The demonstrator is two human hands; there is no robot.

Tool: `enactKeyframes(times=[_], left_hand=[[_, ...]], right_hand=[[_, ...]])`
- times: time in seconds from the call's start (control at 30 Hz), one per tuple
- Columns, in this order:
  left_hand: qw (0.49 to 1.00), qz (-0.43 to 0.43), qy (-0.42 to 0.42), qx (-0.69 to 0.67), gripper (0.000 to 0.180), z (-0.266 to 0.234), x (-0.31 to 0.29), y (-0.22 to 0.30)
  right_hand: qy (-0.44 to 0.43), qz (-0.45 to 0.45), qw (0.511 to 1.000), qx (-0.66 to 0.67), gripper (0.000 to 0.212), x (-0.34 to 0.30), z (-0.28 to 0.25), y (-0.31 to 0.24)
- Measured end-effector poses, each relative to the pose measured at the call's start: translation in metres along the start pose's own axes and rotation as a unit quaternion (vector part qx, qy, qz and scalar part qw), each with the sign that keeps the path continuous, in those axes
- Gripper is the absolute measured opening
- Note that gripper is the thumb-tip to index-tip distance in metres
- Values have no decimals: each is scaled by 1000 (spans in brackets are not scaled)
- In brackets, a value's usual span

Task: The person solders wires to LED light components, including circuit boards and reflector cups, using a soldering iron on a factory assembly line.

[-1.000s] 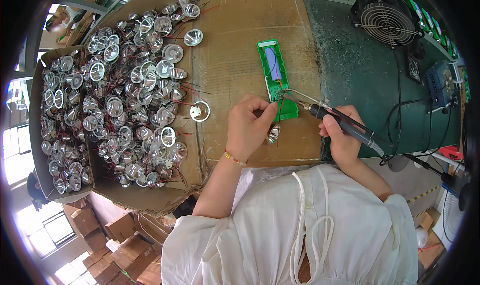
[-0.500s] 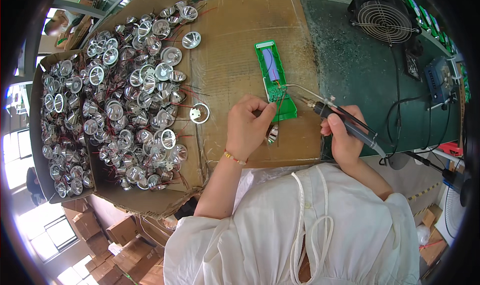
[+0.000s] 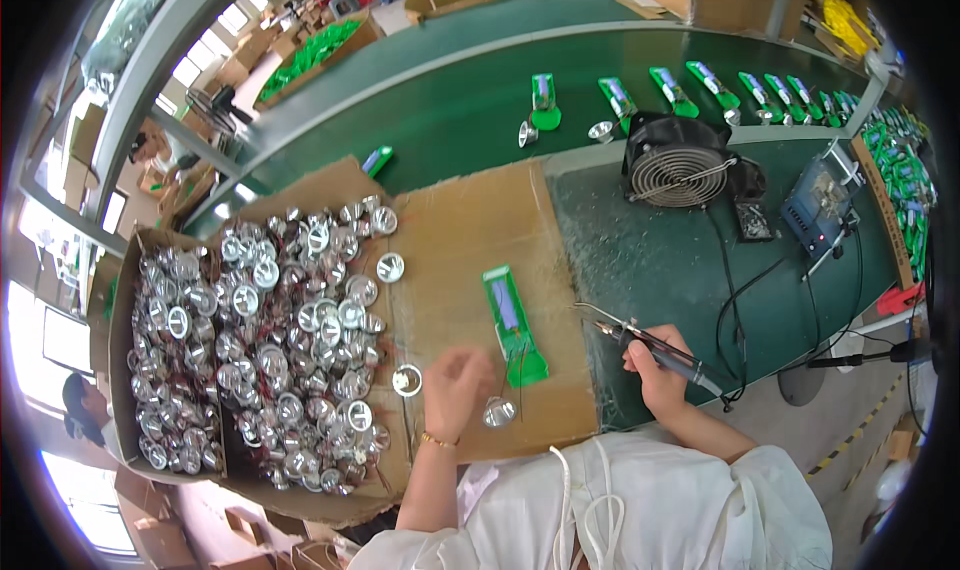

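A green plastic housing (image 3: 527,366) lies on the cardboard sheet, with a purple battery cell (image 3: 506,305) and thin wires in it. Close below it sits a silver reflector cup (image 3: 499,412), wires running from it toward the housing. My left hand (image 3: 458,390) hovers just left of that cup, its fingers smeared by motion, so I cannot make out anything in them. Gripped in my right hand (image 3: 657,370) is a soldering iron (image 3: 665,353) with a thin curved metal tube (image 3: 600,311) along it. Its tip points left, apart from the housing.
Cardboard boxes full of wired reflector cups (image 3: 290,350) stand at left; a loose reflector (image 3: 407,380) lies beside them. A fan (image 3: 678,175) and blue soldering station (image 3: 822,205) stand at right, cables trailing. Beyond, green housings (image 3: 545,105) line a green belt (image 3: 450,100).
My left hand has come away from the housing toward the left. The soldering iron has drawn back from the circuit board to the right. The view has tilted up, showing the belt.
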State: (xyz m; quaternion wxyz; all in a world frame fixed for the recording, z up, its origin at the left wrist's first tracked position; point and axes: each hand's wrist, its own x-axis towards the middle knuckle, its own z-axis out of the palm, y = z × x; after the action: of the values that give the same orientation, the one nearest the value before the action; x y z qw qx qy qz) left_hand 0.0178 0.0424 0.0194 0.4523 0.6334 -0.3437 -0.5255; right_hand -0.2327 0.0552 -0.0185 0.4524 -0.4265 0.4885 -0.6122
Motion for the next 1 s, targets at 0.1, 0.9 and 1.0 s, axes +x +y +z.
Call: enactKeyframes(times=[0.1,0.9,1.0], left_hand=[[890,125,-103,425,25,20,10,8],[750,340,10,567,62,-15,-66,-60],[698,289,-81,650,85,-14,-72,-72]], right_hand=[[26,-7,999,-23,13,7,-11,2],[1,-46,997,-64,15,16,-6,11],[13,-45,998,-51,16,16,-4,12]])
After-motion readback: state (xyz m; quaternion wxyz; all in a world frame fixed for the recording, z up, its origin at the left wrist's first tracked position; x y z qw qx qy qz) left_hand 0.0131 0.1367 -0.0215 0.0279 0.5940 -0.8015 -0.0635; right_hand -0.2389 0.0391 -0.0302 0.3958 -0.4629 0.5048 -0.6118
